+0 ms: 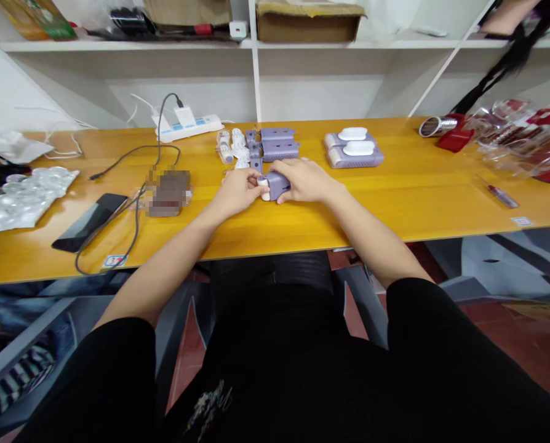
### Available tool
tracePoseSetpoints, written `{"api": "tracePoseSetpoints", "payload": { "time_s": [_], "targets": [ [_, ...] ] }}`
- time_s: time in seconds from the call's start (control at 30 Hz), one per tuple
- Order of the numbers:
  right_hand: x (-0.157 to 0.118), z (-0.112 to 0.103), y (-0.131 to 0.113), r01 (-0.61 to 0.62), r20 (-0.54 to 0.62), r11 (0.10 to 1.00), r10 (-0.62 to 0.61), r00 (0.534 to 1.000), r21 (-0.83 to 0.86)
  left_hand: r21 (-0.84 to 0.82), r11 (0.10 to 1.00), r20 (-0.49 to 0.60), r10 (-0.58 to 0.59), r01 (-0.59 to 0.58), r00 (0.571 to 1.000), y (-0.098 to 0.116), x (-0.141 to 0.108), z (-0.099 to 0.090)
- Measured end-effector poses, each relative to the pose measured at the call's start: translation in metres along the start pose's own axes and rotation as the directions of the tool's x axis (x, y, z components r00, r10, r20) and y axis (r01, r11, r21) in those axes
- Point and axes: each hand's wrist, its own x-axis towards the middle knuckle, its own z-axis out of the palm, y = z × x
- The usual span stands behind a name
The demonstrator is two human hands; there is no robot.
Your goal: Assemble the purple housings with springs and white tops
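Observation:
Between my two hands, near the table's front middle, is a small purple plastic casing (278, 186) with a white end piece (266, 189). My right hand (302, 179) wraps over the casing from the right. At its left end, the fingers of my left hand (239, 191) pinch the white piece. Just behind lie more purple casings (279, 151) and smaller purple parts (255, 147). Left of these sit several white parts (239, 144). Off to the right, two purple units (355, 159) with white oval tops (358, 148) stand side by side.
On the left are a phone (90, 221), a dark cable (137, 227), a blurred-out object (168, 192) and clear bubble packaging (26, 197). A power strip (189, 128) lies at the back. A screwdriver (502, 195) and red-and-clear items (510, 135) are at right. Shelves (302, 45) rise behind.

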Motion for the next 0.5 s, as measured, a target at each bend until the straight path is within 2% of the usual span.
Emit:
{"api": "tracePoseSetpoints", "payload": {
  "time_s": [0.2,0.37,0.5],
  "targets": [
    [-0.0015,0.0034,0.0015,0.029,-0.03,0.998,-0.031,0.999,-0.055,-0.042,0.999,0.047,0.025,-0.023,0.999,-0.0003,0.0037,-0.0036],
    [-0.0023,0.0026,0.0016,0.031,-0.018,0.998,-0.032,0.999,-0.053,-0.025,0.997,0.032,0.076,-0.075,0.997,-0.0021,0.0057,-0.0029],
    [-0.0016,0.0016,0.0034,0.045,-0.008,0.998,-0.046,0.999,-0.048,-0.026,0.997,0.037,0.075,-0.074,0.997,-0.0032,0.0091,-0.0015]
  ]
}}
